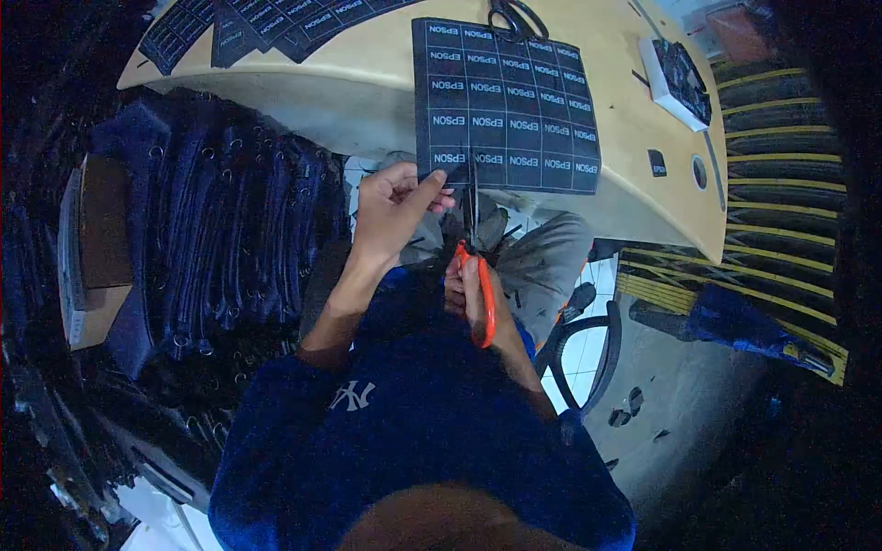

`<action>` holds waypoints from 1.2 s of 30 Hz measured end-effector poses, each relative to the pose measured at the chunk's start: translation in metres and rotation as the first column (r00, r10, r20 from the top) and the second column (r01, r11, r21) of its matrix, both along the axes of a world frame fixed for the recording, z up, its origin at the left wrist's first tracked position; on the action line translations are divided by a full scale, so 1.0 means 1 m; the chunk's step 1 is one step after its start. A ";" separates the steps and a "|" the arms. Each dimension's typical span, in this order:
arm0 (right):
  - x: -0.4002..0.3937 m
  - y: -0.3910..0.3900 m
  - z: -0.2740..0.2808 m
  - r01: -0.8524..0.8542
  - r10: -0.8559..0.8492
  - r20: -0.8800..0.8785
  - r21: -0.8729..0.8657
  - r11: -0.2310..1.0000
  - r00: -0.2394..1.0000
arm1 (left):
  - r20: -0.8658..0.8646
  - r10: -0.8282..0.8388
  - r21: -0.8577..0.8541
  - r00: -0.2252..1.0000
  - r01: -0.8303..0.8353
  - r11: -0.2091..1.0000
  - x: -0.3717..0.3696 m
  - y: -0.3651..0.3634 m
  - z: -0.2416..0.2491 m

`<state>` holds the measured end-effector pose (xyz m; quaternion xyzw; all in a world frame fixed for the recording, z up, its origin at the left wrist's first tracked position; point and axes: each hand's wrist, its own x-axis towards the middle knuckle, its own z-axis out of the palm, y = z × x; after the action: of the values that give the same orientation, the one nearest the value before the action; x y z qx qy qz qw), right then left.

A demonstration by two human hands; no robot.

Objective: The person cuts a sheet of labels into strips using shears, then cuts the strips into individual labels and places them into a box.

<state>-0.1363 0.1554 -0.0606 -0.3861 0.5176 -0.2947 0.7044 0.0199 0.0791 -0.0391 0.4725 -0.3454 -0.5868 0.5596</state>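
A dark sheet printed with rows of EPSON labels [510, 119] lies over the front edge of the table. My left hand [397, 204] pinches its lower left corner between thumb and fingers. My right hand [470, 292] is wrapped around orange-handled scissors [486, 308], partly hidden behind the handle. The scissor blades point away from me and meet the sheet's lower edge between the first two label columns. A second, black-handled pair of scissors [516, 20] rests at the sheet's top edge.
More label sheets [266, 28] lie at the back left of the yellowish table [386, 92]. To the right are a white box with dark pieces [678, 84], one single label [657, 163] and a round hole [699, 172]. Dark bags with rings [220, 230] are stacked at left.
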 end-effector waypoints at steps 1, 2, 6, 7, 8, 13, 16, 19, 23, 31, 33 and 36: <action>0.000 0.000 -0.001 0.003 -0.003 0.004 0.005 1.000 1.000 | -0.001 0.001 0.000 1.000 -0.001 1.000 0.000 0.000 0.002; 0.000 -0.001 -0.001 0.003 -0.003 0.003 0.006 1.000 1.000 | 0.000 -0.001 0.011 1.000 0.001 1.000 0.000 0.000 0.005; 0.003 -0.003 0.007 -0.010 0.006 -0.131 -0.031 0.999 0.991 | -0.001 -0.013 -0.011 1.000 0.013 1.000 0.001 0.000 0.005; 0.004 -0.003 0.010 0.002 -0.002 -0.143 -0.005 1.000 0.990 | -0.001 -0.013 -0.010 1.000 0.013 1.000 0.001 0.000 0.005; 0.005 -0.004 0.012 0.001 -0.002 -0.144 -0.003 1.000 0.990 | -0.016 -0.013 -0.008 1.000 0.012 1.000 0.002 0.000 0.004; 0.008 -0.008 0.032 -0.032 0.011 -0.275 -0.071 0.997 0.961 | -0.013 -0.012 0.009 1.000 0.012 1.000 0.003 -0.002 0.001; 0.007 -0.005 0.025 -0.005 -0.011 -0.224 -0.069 0.998 0.974 | 0.001 -0.008 0.009 1.000 0.008 1.000 0.002 -0.003 0.004; 0.008 -0.005 0.024 0.004 -0.020 -0.240 -0.067 0.998 0.971 | 0.003 -0.004 0.043 1.000 0.004 0.999 0.002 -0.004 0.007; 0.011 -0.007 0.033 -0.038 -0.011 -0.333 -0.138 0.990 0.943 | 0.000 -0.014 0.030 1.000 0.014 0.999 0.003 -0.004 0.004; 0.007 -0.003 0.012 -0.194 -0.080 -0.554 -0.418 0.888 0.829 | -0.039 -0.024 0.033 0.999 0.025 0.999 0.005 -0.007 -0.003; 0.006 -0.004 0.014 -0.217 -0.071 -0.555 -0.436 0.874 0.829 | -0.055 -0.024 0.037 0.998 0.026 0.999 0.003 -0.008 0.000; 0.007 -0.008 0.022 -0.210 -0.012 -0.528 -0.359 0.909 0.849 | -0.092 0.013 0.051 0.996 -0.008 0.999 -0.002 -0.013 0.006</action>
<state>-0.1292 0.1479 -0.0382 -0.6147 0.5949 -0.2424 0.4577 0.0176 0.0664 -0.0335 0.4607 -0.3015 -0.6138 0.5658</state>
